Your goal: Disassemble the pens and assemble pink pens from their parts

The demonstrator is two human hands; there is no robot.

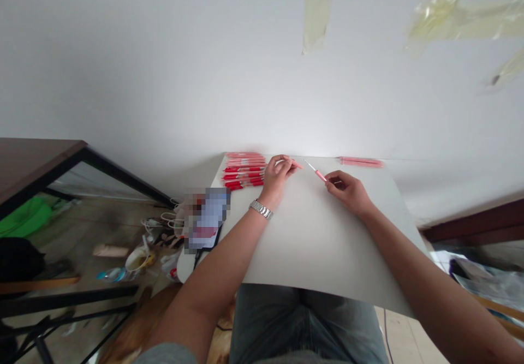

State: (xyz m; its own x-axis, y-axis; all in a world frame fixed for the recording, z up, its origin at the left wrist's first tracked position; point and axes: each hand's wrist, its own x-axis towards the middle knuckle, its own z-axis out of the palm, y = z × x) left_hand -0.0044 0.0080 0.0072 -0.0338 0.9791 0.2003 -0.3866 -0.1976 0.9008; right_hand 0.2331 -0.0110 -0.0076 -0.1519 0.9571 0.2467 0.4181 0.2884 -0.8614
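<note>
Jeans [307, 326] are closest on my head cam feed, with a forearm running up either side. What's the left hand [278, 175] doing?

> Grip's closed on a slim pink stick [295, 163], fingers curled round it and the end poking out toward the middle. There's a metal watch [261, 209] on that wrist.

And the right hand [346, 186]?

> Closed too, pinching a pink-handled piece with a thin metal tip [320, 175]. The two pink items point toward each other, near but not touching, just above the far edge of the white board [311, 244].

How's the rest of the layout?

> Red pens [243, 175] lie side by side in a tight bunch at the board's far left corner, just beyond the left hand. A pink bundle [361, 162] lies alone along the far edge, right of the hands. Neither hand has anything red right now.

Anything else nearby?

> Off to the left there's a pixelated item [207, 216] I can't make out, and a plastic bottle [110, 274] on the floor. Yellowish tape [317, 15] hangs up top.
</note>
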